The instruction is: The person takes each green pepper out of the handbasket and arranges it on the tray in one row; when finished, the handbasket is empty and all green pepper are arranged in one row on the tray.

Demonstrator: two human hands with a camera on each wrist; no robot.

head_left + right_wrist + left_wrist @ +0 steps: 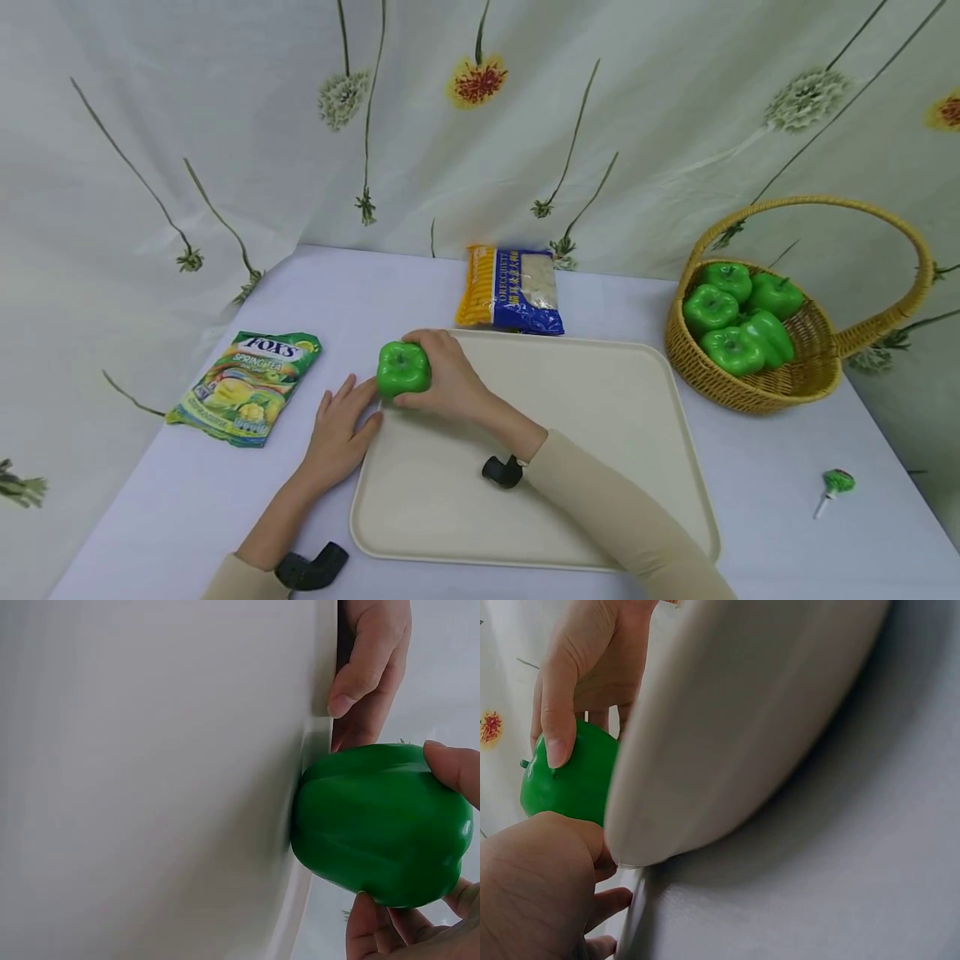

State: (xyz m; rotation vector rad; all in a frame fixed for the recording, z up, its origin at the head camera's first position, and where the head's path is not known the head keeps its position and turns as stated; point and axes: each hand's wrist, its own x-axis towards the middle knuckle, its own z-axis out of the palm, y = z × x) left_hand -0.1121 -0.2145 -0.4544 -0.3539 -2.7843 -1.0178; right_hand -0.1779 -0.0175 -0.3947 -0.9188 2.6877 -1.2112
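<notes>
A glossy green bell pepper (403, 369) is at the far left corner of the cream tray (525, 533), its stem upward. My right hand (446, 375) grips it between thumb and fingers; in the right wrist view the pepper (382, 825) overlaps the tray's rim. At the tray's left edge lies my left hand (341, 433), its fingers extended and its thumb on the rim. The fingertips of that hand come close to the pepper; whether they touch it I cannot tell. In the left wrist view the raised tray wall (727, 735) hides part of the pepper.
Right of the tray stands a wicker basket (720, 392) with several green peppers (735, 350). Behind the tray is a pasta bag (517, 292). A Fox's candy bag (251, 387) lies at left, a green-topped lollipop (837, 481) at right. Floral cloth hangs behind.
</notes>
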